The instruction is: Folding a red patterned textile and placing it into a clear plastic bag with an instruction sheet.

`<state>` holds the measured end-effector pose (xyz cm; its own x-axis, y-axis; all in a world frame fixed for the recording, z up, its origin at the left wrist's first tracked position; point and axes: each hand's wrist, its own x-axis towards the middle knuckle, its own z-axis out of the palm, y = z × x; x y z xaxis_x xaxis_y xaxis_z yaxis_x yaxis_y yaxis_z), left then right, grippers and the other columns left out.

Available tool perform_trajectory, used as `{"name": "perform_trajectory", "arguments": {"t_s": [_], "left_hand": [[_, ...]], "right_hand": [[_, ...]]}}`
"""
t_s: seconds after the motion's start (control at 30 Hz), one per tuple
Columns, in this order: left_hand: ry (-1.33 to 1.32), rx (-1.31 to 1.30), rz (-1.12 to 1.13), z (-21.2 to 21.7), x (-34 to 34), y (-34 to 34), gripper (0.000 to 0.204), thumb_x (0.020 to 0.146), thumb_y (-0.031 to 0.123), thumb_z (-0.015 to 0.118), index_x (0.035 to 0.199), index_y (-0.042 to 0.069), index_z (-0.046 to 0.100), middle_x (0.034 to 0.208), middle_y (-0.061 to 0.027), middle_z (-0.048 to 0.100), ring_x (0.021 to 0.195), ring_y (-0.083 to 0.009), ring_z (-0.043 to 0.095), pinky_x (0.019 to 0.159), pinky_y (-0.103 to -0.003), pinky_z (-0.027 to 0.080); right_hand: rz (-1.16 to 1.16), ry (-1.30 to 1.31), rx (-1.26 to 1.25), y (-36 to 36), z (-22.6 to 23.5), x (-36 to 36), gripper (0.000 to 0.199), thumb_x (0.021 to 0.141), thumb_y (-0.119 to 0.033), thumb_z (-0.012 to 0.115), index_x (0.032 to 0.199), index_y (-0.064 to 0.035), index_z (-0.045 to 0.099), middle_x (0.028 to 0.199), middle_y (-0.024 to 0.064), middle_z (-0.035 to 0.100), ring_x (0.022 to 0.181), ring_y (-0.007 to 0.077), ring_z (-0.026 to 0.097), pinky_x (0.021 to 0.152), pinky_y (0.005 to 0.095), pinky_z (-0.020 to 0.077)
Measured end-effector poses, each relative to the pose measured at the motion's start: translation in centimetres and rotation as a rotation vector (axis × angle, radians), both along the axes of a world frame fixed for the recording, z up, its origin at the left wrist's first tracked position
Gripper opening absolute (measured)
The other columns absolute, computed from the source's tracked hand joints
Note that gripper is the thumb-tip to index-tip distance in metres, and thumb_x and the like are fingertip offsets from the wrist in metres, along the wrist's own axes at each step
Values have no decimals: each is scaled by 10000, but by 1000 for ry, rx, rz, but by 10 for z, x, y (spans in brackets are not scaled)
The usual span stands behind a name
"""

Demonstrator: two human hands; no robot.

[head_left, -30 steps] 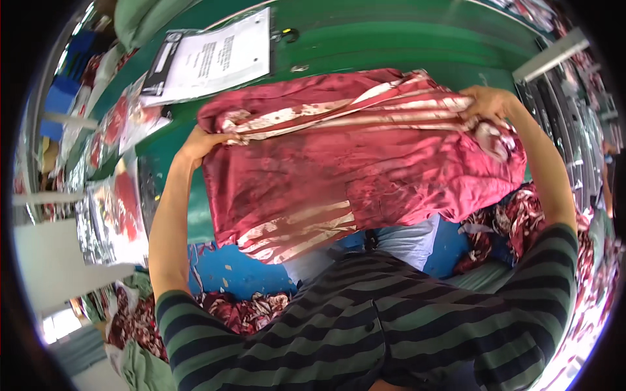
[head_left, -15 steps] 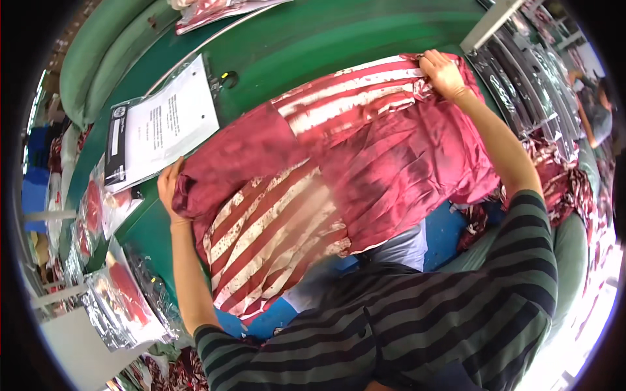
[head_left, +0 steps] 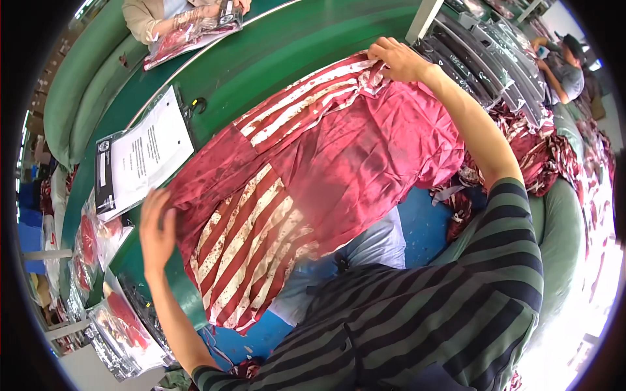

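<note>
The fingers of the right hand [head_left: 399,60] are bending over the cloth and grasping the far right edge of a dark red garment [head_left: 342,159], where a striped red-and-white band [head_left: 303,98] is ending in a bunched fold. The left hand [head_left: 156,228] is looking a little blurred; its fingers are pointing away from the body and the thumb is standing apart from them. They are not clenching anything, and this hand is staying just beside the left edge of the garment; whether it is touching the cloth, I cannot tell.

The garment is lying between the two hands on the green table [head_left: 277,62], with wrinkles on its right half. Its near striped panel [head_left: 244,251] is reaching down toward the light blue trousers [head_left: 375,244] of the person.

Beyond the left hand, a white printed sheet [head_left: 150,150] is lying on the table, and a black hook [head_left: 199,104] is showing near its upper corner. Plastic packets [head_left: 127,326] are lying at the lower left. Across the table, a co-worker [head_left: 140,19] is resting the arms by a bagged red item [head_left: 189,42]. At the right, dark covered garments [head_left: 469,65] are lying in rows, and another person [head_left: 567,75] is appearing behind them.
</note>
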<state>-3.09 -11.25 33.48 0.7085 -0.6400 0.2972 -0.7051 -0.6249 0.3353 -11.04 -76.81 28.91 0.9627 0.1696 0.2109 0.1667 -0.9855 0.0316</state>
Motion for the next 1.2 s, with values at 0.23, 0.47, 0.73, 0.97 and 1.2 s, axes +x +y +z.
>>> {"name": "perform_trajectory", "arguments": {"t_s": [0.23, 0.47, 0.73, 0.97, 1.2], "left_hand": [[-110, 300, -167, -68, -15, -78, 478, 974, 371, 572, 1411, 176, 567, 1491, -46, 501, 1496, -322, 274, 1227, -538, 156], [-47, 211, -178, -91, -34, -92, 491, 1007, 418, 500, 1423, 163, 546, 1488, -67, 500, 1477, -334, 303, 1224, -516, 166], [776, -1208, 232, -19, -168, 113, 279, 1005, 154, 592, 1233, 1, 642, 970, -168, 716, 807, -185, 689, 753, -296, 583], [1402, -2036, 862, -279, -403, 112, 905, 872, 791, 475, 1075, -66, 682, 924, -199, 738, 787, -292, 738, 750, -336, 619], [1239, -2241, 1070, -373, -304, 78, 467, 945, 449, 606, 1197, 57, 627, 1078, -104, 697, 912, -219, 680, 762, -320, 570]], "right_hand": [[42, -49, -184, -5, -21, 28, 324, 891, -109, 569, 1214, -132, 575, 1155, 106, 598, 1032, 322, 599, 879, 397, 500], [140, 20, 121, -73, -65, 23, 448, 829, -7, 477, 1271, -12, 553, 1012, 152, 590, 905, 336, 556, 831, 393, 448], [-16, 437, 416, -90, -13, 13, 515, 858, 30, 516, 1369, -35, 538, 1205, 88, 628, 1051, 215, 589, 945, 307, 454], [144, 224, 347, 24, 66, -2, 326, 997, -29, 489, 1314, -43, 564, 1153, 101, 671, 1000, 215, 642, 883, 313, 490], [206, 336, 626, 162, 98, -52, 293, 1037, -56, 475, 1315, -20, 559, 1162, 96, 662, 1084, 204, 637, 952, 295, 473]]}}
